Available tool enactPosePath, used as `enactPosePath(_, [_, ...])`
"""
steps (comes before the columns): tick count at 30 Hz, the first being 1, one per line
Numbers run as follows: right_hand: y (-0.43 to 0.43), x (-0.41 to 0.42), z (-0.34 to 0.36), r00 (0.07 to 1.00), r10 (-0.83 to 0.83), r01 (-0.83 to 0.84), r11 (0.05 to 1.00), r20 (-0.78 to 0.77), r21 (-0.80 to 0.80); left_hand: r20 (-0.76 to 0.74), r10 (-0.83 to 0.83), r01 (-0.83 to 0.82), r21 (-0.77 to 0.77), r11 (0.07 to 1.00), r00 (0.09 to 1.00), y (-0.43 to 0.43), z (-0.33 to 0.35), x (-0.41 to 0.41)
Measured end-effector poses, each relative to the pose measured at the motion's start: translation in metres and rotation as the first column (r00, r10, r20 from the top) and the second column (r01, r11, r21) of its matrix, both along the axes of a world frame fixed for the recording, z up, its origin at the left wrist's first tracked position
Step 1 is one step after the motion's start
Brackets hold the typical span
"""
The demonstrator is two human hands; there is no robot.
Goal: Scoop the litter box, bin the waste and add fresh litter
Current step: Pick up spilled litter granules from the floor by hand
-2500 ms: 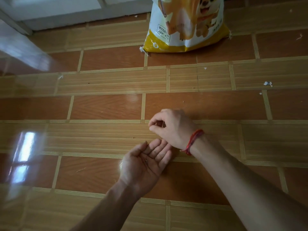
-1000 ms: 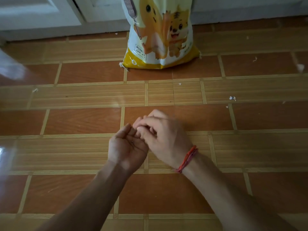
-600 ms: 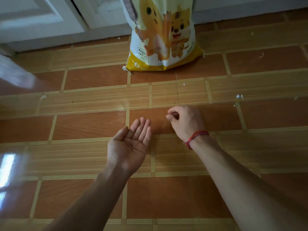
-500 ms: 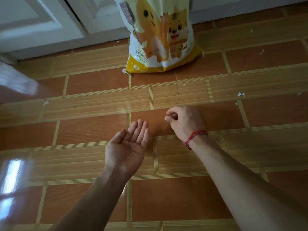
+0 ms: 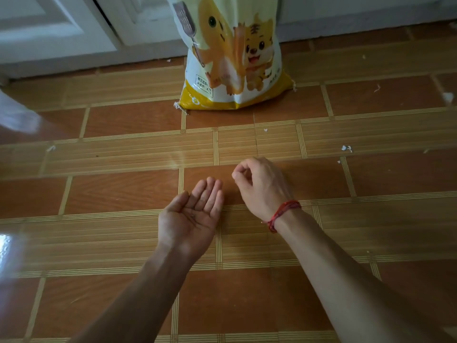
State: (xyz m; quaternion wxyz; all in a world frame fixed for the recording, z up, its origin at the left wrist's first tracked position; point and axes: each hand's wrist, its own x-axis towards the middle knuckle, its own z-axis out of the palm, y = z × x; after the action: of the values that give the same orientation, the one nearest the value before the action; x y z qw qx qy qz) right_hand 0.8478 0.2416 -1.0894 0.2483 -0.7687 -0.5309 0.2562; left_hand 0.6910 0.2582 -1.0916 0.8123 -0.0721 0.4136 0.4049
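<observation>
It was a home interior. A glossy orange-brown tiled floor (image 5: 128, 194) ran up to white panelled doors (image 5: 49, 28), and a cartoon-printed litter bag (image 5: 235, 58) stood by them.

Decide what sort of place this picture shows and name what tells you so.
Probably a room in a home: glossy brown floor tiles, a white panelled door, and a bag printed with cartoon cats and a scoop, likely cat litter.

Bag (image 5: 235, 58): cream upper, yellow base, orange cartoon animals, probably tigers by the stripes. Floor (image 5: 123, 191): orange-brown wood-grain tiles alternating with tan pinstriped bands. Wrist cord (image 5: 284, 211): red; door panels (image 5: 49, 26): white.
</observation>
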Motion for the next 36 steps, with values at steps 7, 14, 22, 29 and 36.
enactPosePath(7, [-0.019,-0.014,0.034,0.967,0.232,-0.226,0.972,-0.106,0.070,0.074,-0.015,0.016,-0.011,1.000,0.997,-0.002,-0.001,0.023])
enactPosePath(14, [-0.018,0.003,0.020,0.996,0.034,-0.018,0.983,-0.082,0.184,0.052,-0.006,0.006,0.004,1.000,0.999,0.006,0.000,0.029])
enactPosePath(22, [0.018,0.036,-0.025,0.984,-0.179,0.178,0.982,0.016,0.065,0.021,0.009,-0.009,0.007,1.000,1.000,0.011,0.001,0.012])
enactPosePath(29, [0.034,0.033,-0.033,0.982,-0.172,0.172,0.985,0.072,0.010,0.023,0.012,-0.012,-0.004,1.000,1.000,0.012,-0.002,0.008])
enactPosePath(36, [0.038,0.030,-0.034,0.978,-0.165,0.170,0.985,0.127,-0.029,0.016,0.024,-0.024,-0.028,0.999,1.000,0.012,-0.006,0.008])
